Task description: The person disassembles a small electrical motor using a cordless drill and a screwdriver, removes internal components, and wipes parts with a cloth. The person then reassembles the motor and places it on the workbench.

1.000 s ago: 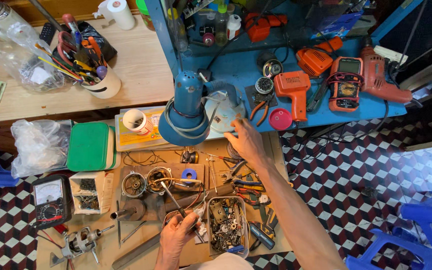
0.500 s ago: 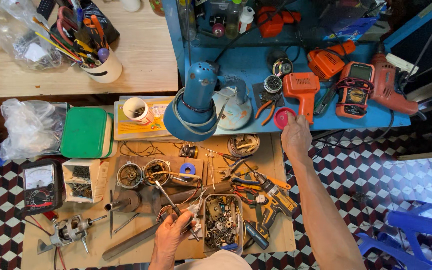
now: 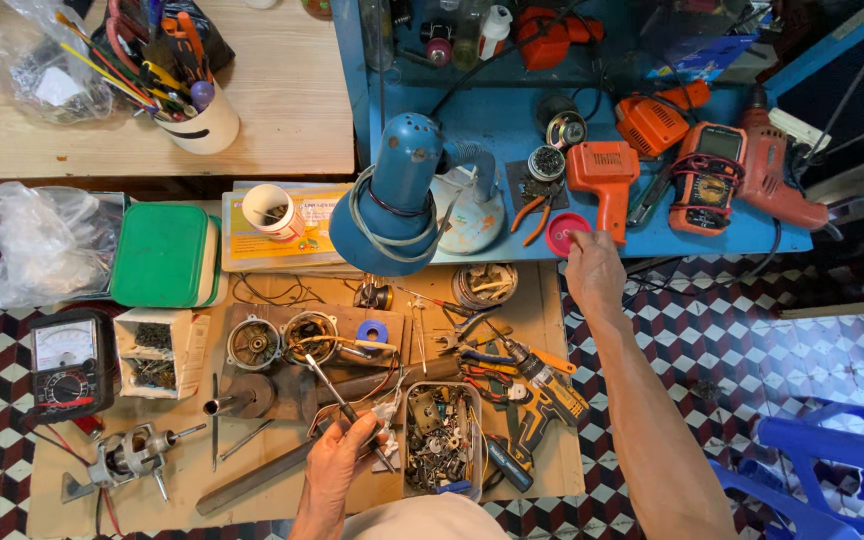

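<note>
Pink round plastic lid on the blue bench top is what the right hand is going for: arm stretched out, fingertips bent onto the lid's near right edge, touching or nearly so; a closed grip cannot be told from this angle. The lid lies flat just beside the orange pistol-shaped soldering gun and right of the orange-handled pliers. The left hand sits low over the cardboard-covered work board, fingers curled around a thin metal screwdriver-like tool whose shaft points up toward the round motor housing; it is just left of the clear plastic tray of small metal parts. Judged step: reach and pick-up of the lid, not yet lifted. Next move likely needs a pinch on the rim without knocking the soldering gun.
</note>
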